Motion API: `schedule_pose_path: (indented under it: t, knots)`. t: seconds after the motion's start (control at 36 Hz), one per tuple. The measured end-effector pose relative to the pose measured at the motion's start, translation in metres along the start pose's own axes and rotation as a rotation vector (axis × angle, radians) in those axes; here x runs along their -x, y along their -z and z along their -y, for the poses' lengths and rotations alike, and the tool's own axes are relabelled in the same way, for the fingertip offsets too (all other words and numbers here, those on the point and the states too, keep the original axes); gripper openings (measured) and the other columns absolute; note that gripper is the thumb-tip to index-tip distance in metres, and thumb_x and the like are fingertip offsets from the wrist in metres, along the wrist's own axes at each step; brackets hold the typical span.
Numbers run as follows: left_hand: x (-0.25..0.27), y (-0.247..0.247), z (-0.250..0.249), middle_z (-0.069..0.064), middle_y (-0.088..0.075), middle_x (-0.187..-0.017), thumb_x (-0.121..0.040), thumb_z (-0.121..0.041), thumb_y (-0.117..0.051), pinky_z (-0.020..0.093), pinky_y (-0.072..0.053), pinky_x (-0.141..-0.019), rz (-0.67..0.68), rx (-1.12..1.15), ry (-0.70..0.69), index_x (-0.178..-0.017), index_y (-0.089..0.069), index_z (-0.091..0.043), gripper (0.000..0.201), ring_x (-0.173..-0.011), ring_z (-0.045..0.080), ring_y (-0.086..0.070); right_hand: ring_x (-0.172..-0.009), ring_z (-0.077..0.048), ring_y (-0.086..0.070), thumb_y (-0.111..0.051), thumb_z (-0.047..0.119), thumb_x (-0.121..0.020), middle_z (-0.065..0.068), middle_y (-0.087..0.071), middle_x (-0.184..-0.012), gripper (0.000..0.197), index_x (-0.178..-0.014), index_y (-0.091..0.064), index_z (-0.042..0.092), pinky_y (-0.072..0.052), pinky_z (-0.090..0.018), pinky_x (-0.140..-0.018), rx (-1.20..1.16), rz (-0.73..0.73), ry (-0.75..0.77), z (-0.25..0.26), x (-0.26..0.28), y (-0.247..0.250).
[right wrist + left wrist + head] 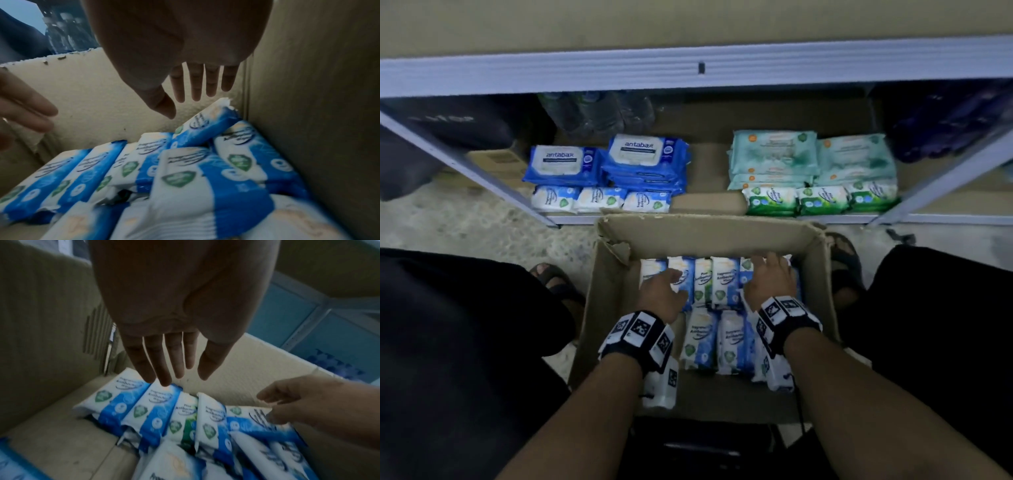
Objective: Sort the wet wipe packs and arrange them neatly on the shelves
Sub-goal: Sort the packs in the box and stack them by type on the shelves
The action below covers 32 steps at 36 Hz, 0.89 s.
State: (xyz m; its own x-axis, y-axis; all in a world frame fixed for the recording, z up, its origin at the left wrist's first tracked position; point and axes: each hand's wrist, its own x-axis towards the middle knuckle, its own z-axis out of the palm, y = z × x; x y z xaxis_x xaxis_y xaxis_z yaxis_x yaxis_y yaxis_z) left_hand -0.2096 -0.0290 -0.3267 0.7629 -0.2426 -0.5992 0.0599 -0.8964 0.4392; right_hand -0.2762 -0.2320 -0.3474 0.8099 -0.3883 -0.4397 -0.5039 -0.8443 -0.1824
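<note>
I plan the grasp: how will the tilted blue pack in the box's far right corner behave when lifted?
The tilted blue pack looks soft, so it probably sags. Its glossy film may slip. It leans on neighbouring packs, so those might shift.

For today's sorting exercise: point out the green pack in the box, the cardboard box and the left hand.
green pack [186, 418], left wrist view, on its white upper face.
cardboard box [709, 236], head view, on its far wall.
left hand [662, 294], head view, on its back.

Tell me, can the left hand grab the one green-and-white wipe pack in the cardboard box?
Probably yes. The left hand hovers open just above the far row, and the green-and-white wipe pack stands two packs over, its top uncovered. Blue-and-white packs squeeze both sides, though.
</note>
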Motion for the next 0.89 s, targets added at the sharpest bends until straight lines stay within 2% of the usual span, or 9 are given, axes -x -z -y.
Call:
schedule_pose_path:
  t: [0.08, 0.19, 0.28, 0.39, 0.53, 0.69, 0.75, 0.81, 0.89]
  knots:
    - [-0.008, -0.019, -0.008, 0.001, -0.05, -0.145, -0.097, -0.03, -0.059, 0.037, -0.041, -0.108, 0.127, -0.02, 0.026, -0.142, -0.047, -0.018, 0.048, -0.13, 0.024, -0.048, -0.145, -0.032, -0.019, -0.056, 0.028, -0.096, -0.008, -0.024, -0.157, 0.061, -0.15, -0.029, 0.019, -0.022, -0.048, -0.116, 0.035, 0.055, -0.014, -0.016, -0.003, 0.002]
    - [-0.018, -0.04, -0.021, 0.005, -0.05, -0.144, -0.096, -0.032, -0.059, 0.036, -0.042, -0.107, 0.206, -0.006, 0.037, -0.142, -0.046, -0.015, 0.051, -0.128, 0.025, -0.049, -0.146, -0.035, -0.014, -0.048, 0.022, -0.098, -0.005, -0.011, -0.163, 0.059, -0.152, -0.025, 0.019, -0.02, -0.05, -0.117, 0.06, 0.155, -0.033, -0.034, -0.001, -0.002]
    - [-0.024, -0.056, -0.028, 0.006, -0.052, -0.142, -0.095, -0.035, -0.061, 0.028, -0.042, -0.101, 0.189, 0.062, 0.073, -0.14, -0.047, -0.013, 0.052, -0.126, 0.026, -0.051, -0.136, -0.039, -0.025, -0.047, 0.025, -0.099, -0.015, -0.021, -0.154, 0.055, -0.149, -0.027, 0.014, -0.026, -0.05, -0.113, 0.125, 0.122, -0.038, -0.036, 0.001, -0.007]
    - [-0.033, -0.07, -0.033, 0.008, -0.053, -0.14, -0.094, -0.037, -0.062, 0.023, -0.039, -0.086, 0.186, 0.156, 0.166, -0.141, -0.044, -0.014, 0.056, -0.121, 0.027, -0.054, -0.129, -0.038, -0.03, -0.043, 0.027, -0.1, -0.018, -0.028, -0.144, 0.046, -0.142, -0.034, 0.01, -0.03, -0.047, -0.11, 0.167, 0.103, -0.059, -0.037, 0.001, -0.012]
    - [-0.051, -0.08, -0.03, 0.011, -0.057, -0.135, -0.089, -0.035, -0.07, 0.025, -0.045, -0.091, 0.16, 0.224, 0.262, -0.14, -0.045, -0.014, 0.061, -0.115, 0.026, -0.059, -0.125, -0.036, -0.034, -0.047, 0.025, -0.097, -0.017, -0.036, -0.139, 0.042, -0.136, -0.037, 0.012, -0.032, -0.044, -0.105, 0.159, 0.066, -0.079, -0.036, -0.002, -0.016]
    - [-0.065, -0.088, -0.038, 0.013, -0.062, -0.128, -0.088, -0.028, -0.072, 0.028, -0.047, -0.082, 0.083, 0.345, 0.31, -0.133, -0.054, -0.008, 0.053, -0.111, 0.03, -0.061, -0.124, -0.032, -0.041, -0.045, 0.021, -0.096, -0.015, -0.047, -0.133, 0.037, -0.131, -0.038, 0.012, -0.031, -0.042, -0.102, 0.079, 0.053, -0.111, -0.035, -0.008, -0.016]
    - [-0.066, -0.088, -0.044, 0.012, -0.067, -0.119, -0.09, -0.029, -0.069, 0.027, -0.046, -0.077, 0.118, 0.317, 0.268, -0.123, -0.064, -0.007, 0.04, -0.103, 0.029, -0.064, -0.124, -0.032, -0.041, -0.046, 0.021, -0.096, -0.015, -0.046, -0.134, 0.039, -0.132, -0.037, 0.012, -0.031, -0.041, -0.103, 0.075, 0.063, -0.118, -0.035, -0.008, -0.014]
    - [-0.069, -0.091, -0.045, 0.013, -0.072, -0.103, -0.09, -0.031, -0.068, 0.031, -0.052, -0.074, 0.164, 0.269, 0.22, -0.1, -0.073, -0.008, 0.026, -0.086, 0.027, -0.065, -0.125, -0.033, -0.04, -0.049, 0.022, -0.095, -0.015, -0.044, -0.136, 0.043, -0.134, -0.037, 0.01, -0.031, -0.042, -0.104, 0.09, 0.083, -0.11, -0.034, -0.009, -0.012]
    - [-0.068, -0.092, -0.049, 0.008, -0.064, -0.072, -0.086, -0.034, -0.073, 0.034, -0.055, -0.071, 0.162, 0.221, 0.214, -0.067, -0.062, -0.011, 0.031, -0.074, 0.025, -0.062, -0.126, -0.033, -0.04, -0.058, 0.023, -0.09, -0.016, -0.043, -0.137, 0.052, -0.136, -0.038, 0.01, -0.033, -0.042, -0.104, 0.099, 0.119, -0.092, -0.035, -0.009, -0.008]
